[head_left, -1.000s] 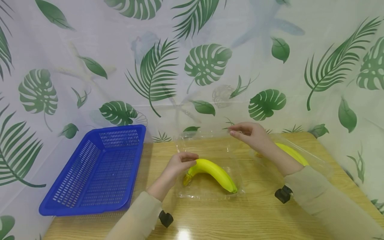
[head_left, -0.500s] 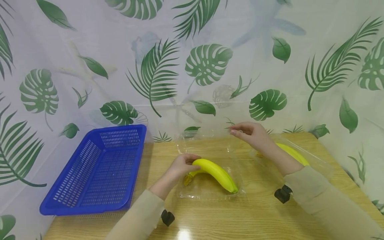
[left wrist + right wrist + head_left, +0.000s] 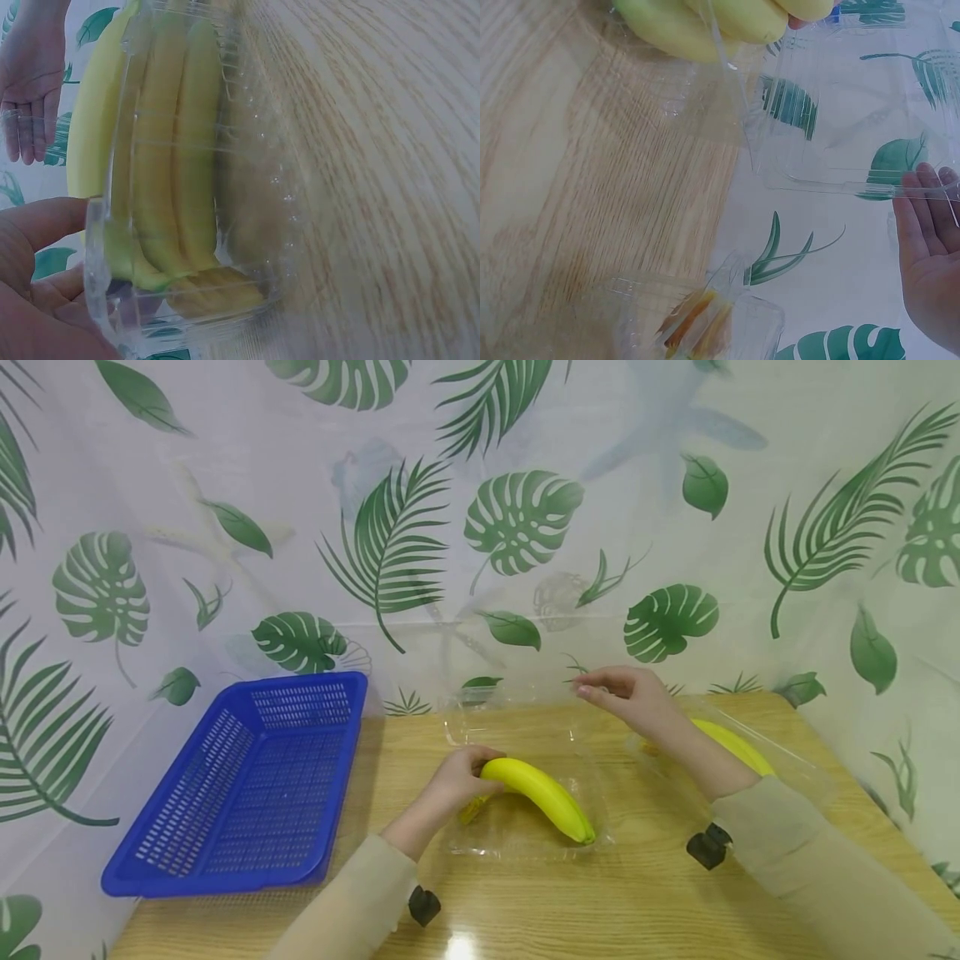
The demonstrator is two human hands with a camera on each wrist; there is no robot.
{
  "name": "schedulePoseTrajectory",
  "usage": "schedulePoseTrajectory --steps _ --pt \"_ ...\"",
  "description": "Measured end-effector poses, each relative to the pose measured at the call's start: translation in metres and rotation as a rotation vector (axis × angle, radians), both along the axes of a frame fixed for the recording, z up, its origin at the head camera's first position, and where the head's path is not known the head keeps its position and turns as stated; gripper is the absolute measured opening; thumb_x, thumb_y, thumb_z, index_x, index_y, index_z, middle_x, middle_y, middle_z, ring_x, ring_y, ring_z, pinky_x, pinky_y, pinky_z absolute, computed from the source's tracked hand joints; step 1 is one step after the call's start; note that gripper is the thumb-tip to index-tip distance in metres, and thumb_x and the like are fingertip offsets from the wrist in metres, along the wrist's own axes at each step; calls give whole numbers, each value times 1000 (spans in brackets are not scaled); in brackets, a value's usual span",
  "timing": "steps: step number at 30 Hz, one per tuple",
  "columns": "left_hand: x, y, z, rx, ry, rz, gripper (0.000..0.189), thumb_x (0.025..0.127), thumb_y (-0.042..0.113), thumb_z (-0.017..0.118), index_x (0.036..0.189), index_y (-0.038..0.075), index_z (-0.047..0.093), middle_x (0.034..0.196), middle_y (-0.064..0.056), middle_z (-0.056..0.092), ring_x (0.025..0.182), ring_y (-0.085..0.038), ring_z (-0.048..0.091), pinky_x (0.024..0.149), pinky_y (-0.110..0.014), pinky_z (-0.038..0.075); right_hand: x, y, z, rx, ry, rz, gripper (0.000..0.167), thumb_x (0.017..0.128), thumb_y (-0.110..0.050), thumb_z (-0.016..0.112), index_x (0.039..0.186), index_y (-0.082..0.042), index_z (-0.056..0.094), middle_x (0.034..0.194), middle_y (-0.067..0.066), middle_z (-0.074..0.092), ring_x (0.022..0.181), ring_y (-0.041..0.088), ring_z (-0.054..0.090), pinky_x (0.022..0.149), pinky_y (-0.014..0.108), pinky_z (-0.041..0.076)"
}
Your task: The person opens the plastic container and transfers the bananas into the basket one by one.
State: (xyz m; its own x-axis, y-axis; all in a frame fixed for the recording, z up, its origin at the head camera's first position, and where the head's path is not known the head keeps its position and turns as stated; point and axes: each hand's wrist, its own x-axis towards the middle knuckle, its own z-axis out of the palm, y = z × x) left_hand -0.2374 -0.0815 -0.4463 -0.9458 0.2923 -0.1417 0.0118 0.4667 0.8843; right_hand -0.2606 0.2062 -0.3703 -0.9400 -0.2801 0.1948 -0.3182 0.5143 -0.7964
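Note:
A bunch of bananas (image 3: 542, 793) lies in a clear plastic clamshell container (image 3: 525, 852) on the table; the left wrist view shows several bananas (image 3: 176, 150) joined at a brown stem. My left hand (image 3: 459, 777) grips the bunch near its stem end, thumb on the near side and fingers behind. Part of the stem is hidden by that hand. The container's lid (image 3: 510, 714) stands raised at the back. My right hand (image 3: 630, 697) pinches the lid's right edge between thumb and fingers; in the right wrist view its fingers (image 3: 922, 217) lie behind the clear edge.
To the left stands a blue perforated basket (image 3: 281, 793). A second clear container (image 3: 795, 768) with a yellow banana (image 3: 731, 745) sits at the right, partly behind my right forearm. Leaf-printed sheeting (image 3: 525, 602) rises behind the table.
My left hand has moved slightly right and its thumb has come over the front of the bananas, covering part of the stem. The right hand stays at the lid.

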Motion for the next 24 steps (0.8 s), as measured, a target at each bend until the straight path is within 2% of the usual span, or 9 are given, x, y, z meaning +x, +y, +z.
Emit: schedulePoseTrajectory --steps 3,15,18,22,24 --pt "1 1 1 -12 5 8 46 95 -1 75 140 0 65 142 -19 65 131 -34 64 112 -43 57 0 0 -1 -2 -2 -3 36 108 -24 64 136 -2 70 137 20 72 127 37 69 108 48 58" --pt "0 3 -3 -102 84 4 43 95 -4 75 136 -1 67 140 -20 67 132 -37 64 116 -47 54 -2 3 -4 18 -1 -10 37 109 -28 63 135 -2 71 136 21 72 128 39 68 109 54 58" --pt "0 3 -4 -137 118 -1 43 94 -3 76 136 -1 67 139 -20 68 129 -36 65 114 -48 55 -3 4 -6 20 0 -9 37 109 -28 63 134 -2 71 135 21 72 127 39 68 108 50 59" --pt "1 3 -5 -156 143 6 43 93 -3 77 135 -1 69 137 -19 70 127 -36 66 113 -48 56 -3 4 -6 23 8 -9 37 109 -28 63 134 -2 71 133 19 74 125 36 70 104 38 61" --pt "1 2 -5 -155 146 10 43 92 -3 78 134 0 69 137 -19 70 127 -36 66 113 -48 56 -4 4 -6 24 11 -11 36 109 -28 63 133 -3 72 132 19 74 124 36 70 103 37 61"
